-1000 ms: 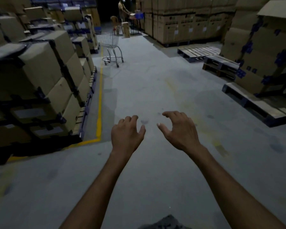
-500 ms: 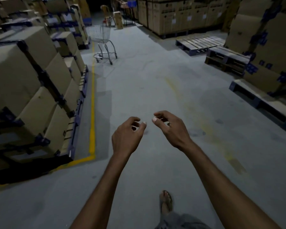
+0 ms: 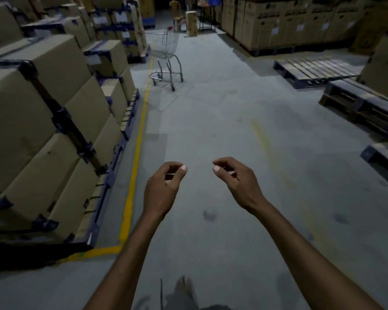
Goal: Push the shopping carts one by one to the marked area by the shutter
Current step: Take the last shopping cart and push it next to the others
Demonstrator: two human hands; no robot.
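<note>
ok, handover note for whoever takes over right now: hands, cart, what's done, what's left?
Left hand: fingers loosely curled, holding nothing.
Right hand: the same, empty.
Shopping cart: stands alone up the aisle, just right of the yellow floor line, out of reach; the basket looks empty.
Shutter and marked area: not in view.
Done: cannot tell from this view.
Left: walk to the cart, grip its handle, push it to the marked area, then repeat for any others.

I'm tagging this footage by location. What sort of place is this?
Most likely a warehouse: strapped cartons stacked high along both sides, empty pallets lying on the concrete floor, and a yellow line edging the aisle where a cart stands.
</note>
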